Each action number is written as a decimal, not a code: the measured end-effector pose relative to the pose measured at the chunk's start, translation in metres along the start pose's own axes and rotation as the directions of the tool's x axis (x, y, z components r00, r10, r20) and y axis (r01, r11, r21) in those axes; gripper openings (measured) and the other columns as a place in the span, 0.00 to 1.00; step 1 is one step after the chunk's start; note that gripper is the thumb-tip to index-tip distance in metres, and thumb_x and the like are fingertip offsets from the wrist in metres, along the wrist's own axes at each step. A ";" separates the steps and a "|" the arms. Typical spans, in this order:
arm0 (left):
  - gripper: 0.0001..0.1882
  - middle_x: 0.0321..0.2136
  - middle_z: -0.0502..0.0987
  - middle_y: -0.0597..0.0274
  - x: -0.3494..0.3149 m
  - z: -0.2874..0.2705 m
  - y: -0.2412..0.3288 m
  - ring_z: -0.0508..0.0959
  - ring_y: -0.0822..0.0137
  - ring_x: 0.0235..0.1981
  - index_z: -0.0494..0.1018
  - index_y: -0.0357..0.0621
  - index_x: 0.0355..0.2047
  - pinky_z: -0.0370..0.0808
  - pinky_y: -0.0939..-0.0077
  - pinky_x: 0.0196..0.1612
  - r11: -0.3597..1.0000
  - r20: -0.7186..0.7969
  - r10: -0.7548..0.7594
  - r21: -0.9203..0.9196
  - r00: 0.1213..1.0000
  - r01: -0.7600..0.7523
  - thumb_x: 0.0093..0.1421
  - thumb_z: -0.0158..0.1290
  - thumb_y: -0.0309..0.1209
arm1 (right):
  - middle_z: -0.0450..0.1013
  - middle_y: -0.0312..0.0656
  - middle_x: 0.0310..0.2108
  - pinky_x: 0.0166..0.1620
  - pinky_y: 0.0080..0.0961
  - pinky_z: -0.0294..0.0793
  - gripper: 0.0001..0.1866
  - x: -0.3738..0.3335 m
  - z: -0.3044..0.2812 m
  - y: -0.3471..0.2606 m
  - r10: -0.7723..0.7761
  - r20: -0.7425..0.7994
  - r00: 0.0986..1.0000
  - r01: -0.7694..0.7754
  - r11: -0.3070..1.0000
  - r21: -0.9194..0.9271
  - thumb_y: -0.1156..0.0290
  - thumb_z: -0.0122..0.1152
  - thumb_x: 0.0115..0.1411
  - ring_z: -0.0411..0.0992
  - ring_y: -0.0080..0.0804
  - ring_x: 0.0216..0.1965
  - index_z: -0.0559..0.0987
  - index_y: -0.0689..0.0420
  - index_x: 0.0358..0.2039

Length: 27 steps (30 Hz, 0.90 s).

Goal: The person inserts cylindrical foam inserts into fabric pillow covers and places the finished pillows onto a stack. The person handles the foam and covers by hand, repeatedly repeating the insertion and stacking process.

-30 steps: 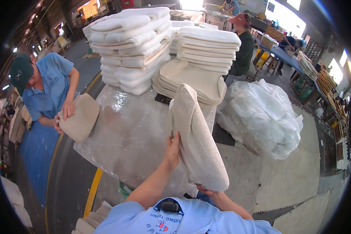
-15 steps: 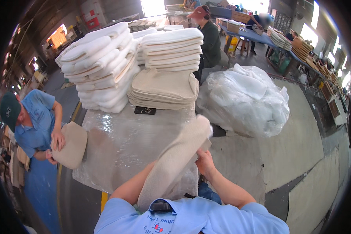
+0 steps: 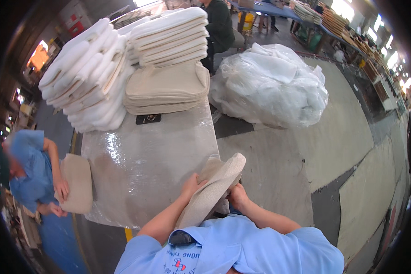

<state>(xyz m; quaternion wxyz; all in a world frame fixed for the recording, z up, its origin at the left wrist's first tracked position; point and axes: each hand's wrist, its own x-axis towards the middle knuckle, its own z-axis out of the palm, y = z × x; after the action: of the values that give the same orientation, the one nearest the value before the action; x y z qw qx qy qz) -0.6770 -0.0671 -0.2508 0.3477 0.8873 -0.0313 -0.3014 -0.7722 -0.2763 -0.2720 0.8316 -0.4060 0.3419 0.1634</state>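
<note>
A beige fabric cushion (image 3: 218, 188) is held tilted on edge close against my chest, over the near right corner of the table. My left hand (image 3: 193, 186) is closed on its left side, with part of the fabric behind the fingers. At the right side, my right hand (image 3: 238, 196) is closed on the cushion's edge; its fingertips are partly hidden under the fabric. The wrapped table (image 3: 169, 155) stretches ahead of me. A stack of flat beige cushion covers (image 3: 166, 89) lies at its far end, with a small black flat item (image 3: 148, 119) in front.
Tall piles of white pads (image 3: 89, 75) stand at the far left, with another white stack (image 3: 171, 36) behind the covers. A large clear plastic bag (image 3: 274, 86) of white material sits right of the table. At left, a co-worker (image 3: 32, 169) handles another beige cushion (image 3: 77, 180).
The cushion has come lower and looks more turned. My left hand, hidden behind it before, now shows on its left side. The whole view has shifted, with the table higher up.
</note>
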 end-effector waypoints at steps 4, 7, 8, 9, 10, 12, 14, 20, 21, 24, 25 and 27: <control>0.36 0.45 0.84 0.38 0.024 -0.003 0.010 0.84 0.49 0.46 0.77 0.24 0.49 0.77 0.58 0.51 0.971 0.163 -0.123 -0.184 0.979 0.153 0.64 0.60 0.54 | 0.74 0.38 0.60 0.62 0.52 0.71 0.20 0.013 -0.001 -0.011 0.001 -0.107 0.994 0.029 0.959 0.282 0.63 0.54 0.74 0.70 0.42 0.63 0.72 0.48 0.64; 0.34 0.42 0.84 0.36 0.048 0.003 0.035 0.85 0.47 0.44 0.80 0.24 0.46 0.78 0.57 0.50 0.968 0.205 -0.116 -0.197 0.972 0.158 0.66 0.58 0.53 | 0.72 0.41 0.63 0.64 0.48 0.70 0.21 0.025 -0.005 -0.017 0.009 -0.131 0.991 0.041 0.928 0.369 0.56 0.49 0.77 0.70 0.42 0.64 0.72 0.52 0.64; 0.34 0.41 0.84 0.34 0.054 0.007 0.043 0.85 0.47 0.44 0.80 0.24 0.45 0.78 0.56 0.50 0.972 0.190 -0.093 -0.194 0.977 0.130 0.66 0.57 0.52 | 0.72 0.41 0.63 0.65 0.48 0.69 0.22 0.030 -0.005 -0.017 0.005 -0.142 0.990 0.051 0.919 0.392 0.55 0.47 0.77 0.70 0.43 0.64 0.72 0.53 0.64; 0.32 0.41 0.84 0.34 0.062 0.009 0.042 0.85 0.45 0.44 0.80 0.25 0.45 0.77 0.55 0.49 0.984 0.166 -0.075 -0.147 0.983 0.100 0.68 0.55 0.52 | 0.72 0.42 0.64 0.66 0.48 0.68 0.23 0.034 -0.003 -0.014 0.020 -0.142 0.990 0.043 0.904 0.426 0.54 0.46 0.78 0.70 0.43 0.64 0.72 0.54 0.64; 0.31 0.40 0.84 0.33 0.072 0.011 0.042 0.85 0.43 0.43 0.81 0.26 0.44 0.77 0.53 0.48 0.993 0.142 -0.055 -0.099 0.988 0.070 0.69 0.53 0.51 | 0.72 0.43 0.64 0.66 0.47 0.67 0.25 0.039 0.002 -0.012 0.034 -0.139 0.990 0.034 0.888 0.459 0.53 0.44 0.78 0.69 0.43 0.64 0.72 0.56 0.65; 0.29 0.39 0.83 0.32 0.084 0.025 0.050 0.83 0.39 0.43 0.80 0.28 0.44 0.76 0.50 0.47 1.000 0.074 0.015 0.012 0.997 -0.016 0.72 0.49 0.50 | 0.71 0.45 0.64 0.67 0.47 0.66 0.27 0.049 0.000 -0.009 0.090 -0.192 0.977 0.017 0.869 0.494 0.51 0.41 0.78 0.69 0.44 0.65 0.72 0.58 0.65; 0.28 0.37 0.81 0.31 0.078 0.038 0.055 0.82 0.35 0.41 0.80 0.32 0.44 0.75 0.47 0.45 0.984 -0.034 0.117 0.143 0.993 -0.111 0.74 0.45 0.48 | 0.71 0.47 0.65 0.68 0.46 0.64 0.30 0.058 -0.004 -0.007 0.180 -0.267 0.947 -0.025 0.866 0.499 0.49 0.39 0.79 0.68 0.44 0.65 0.72 0.59 0.65; 0.23 0.29 0.80 0.38 0.071 0.058 0.051 0.80 0.34 0.34 0.77 0.39 0.41 0.74 0.45 0.36 0.973 -0.326 0.124 0.226 0.937 -0.050 0.75 0.45 0.48 | 0.81 0.47 0.46 0.51 0.41 0.79 0.25 0.061 -0.003 -0.008 0.077 -0.405 0.911 0.025 0.970 0.240 0.51 0.54 0.73 0.80 0.42 0.49 0.79 0.61 0.54; 0.22 0.28 0.80 0.40 0.073 0.061 0.050 0.80 0.35 0.32 0.76 0.40 0.39 0.74 0.46 0.34 0.966 -0.334 0.130 0.256 0.934 -0.043 0.75 0.45 0.48 | 0.81 0.48 0.44 0.50 0.41 0.79 0.24 0.063 -0.005 -0.006 0.016 -0.422 0.906 0.018 0.997 0.077 0.51 0.55 0.73 0.81 0.41 0.48 0.79 0.61 0.53; 0.20 0.26 0.80 0.44 0.074 0.066 0.040 0.79 0.37 0.28 0.76 0.43 0.36 0.73 0.48 0.30 0.936 -0.366 0.162 0.350 0.916 -0.025 0.74 0.48 0.47 | 0.81 0.49 0.42 0.49 0.39 0.79 0.20 0.065 -0.012 -0.005 -0.219 -0.333 0.917 0.076 0.916 -0.394 0.55 0.54 0.74 0.80 0.39 0.46 0.78 0.60 0.49; 0.19 0.25 0.79 0.45 0.074 0.069 0.036 0.79 0.38 0.27 0.76 0.43 0.35 0.73 0.48 0.28 0.924 -0.374 0.181 0.382 0.909 -0.027 0.74 0.49 0.47 | 0.81 0.48 0.42 0.48 0.38 0.78 0.18 0.061 -0.012 -0.003 -0.260 -0.303 0.917 0.091 0.876 -0.473 0.57 0.54 0.75 0.80 0.38 0.45 0.78 0.60 0.48; 0.19 0.24 0.79 0.45 0.077 0.069 0.035 0.79 0.39 0.26 0.75 0.44 0.35 0.72 0.48 0.27 0.914 -0.387 0.202 0.404 0.900 -0.031 0.74 0.50 0.46 | 0.79 0.44 0.40 0.47 0.34 0.77 0.14 0.063 -0.018 0.001 -0.284 -0.318 0.905 0.143 0.904 -0.402 0.61 0.54 0.75 0.78 0.34 0.42 0.78 0.59 0.47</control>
<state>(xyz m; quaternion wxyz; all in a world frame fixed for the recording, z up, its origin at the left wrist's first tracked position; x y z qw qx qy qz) -0.6471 -0.1557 -0.3080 0.1814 0.9785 -0.0689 -0.0693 -0.7360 -0.2901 -0.3249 0.6741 -0.6139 0.4076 0.0517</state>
